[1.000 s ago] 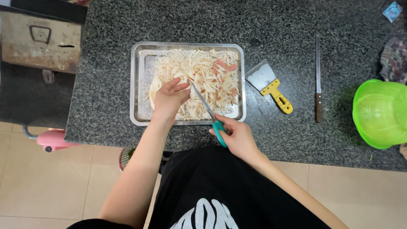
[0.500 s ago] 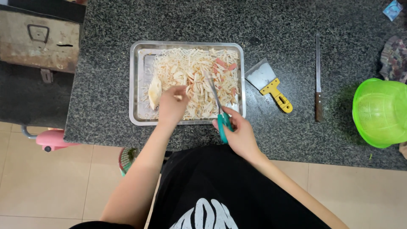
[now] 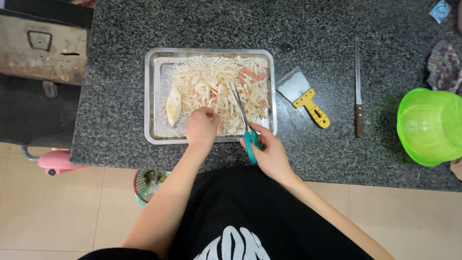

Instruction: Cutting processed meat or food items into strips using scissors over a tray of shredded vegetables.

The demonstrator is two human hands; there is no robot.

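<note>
Bare counter (image 3: pixel 115 96) left of tray (image 3: pixel 150 96); scraper (image 3: pixel 304 94), knife (image 3: pixel 357 89) rightward.

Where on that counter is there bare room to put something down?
Bare granite counter lies left of the metal tray, and behind it. A narrower strip runs between the long knife and the green colander. Crowded: tray, both hands, scissors, yellow-handled scraper.

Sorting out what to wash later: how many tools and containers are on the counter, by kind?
Scissors: 1, in the right hand
Scraper: 1
Knife: 1
Metal tray: 1, left hand over it
Green basket: 1
Total: 5
</note>
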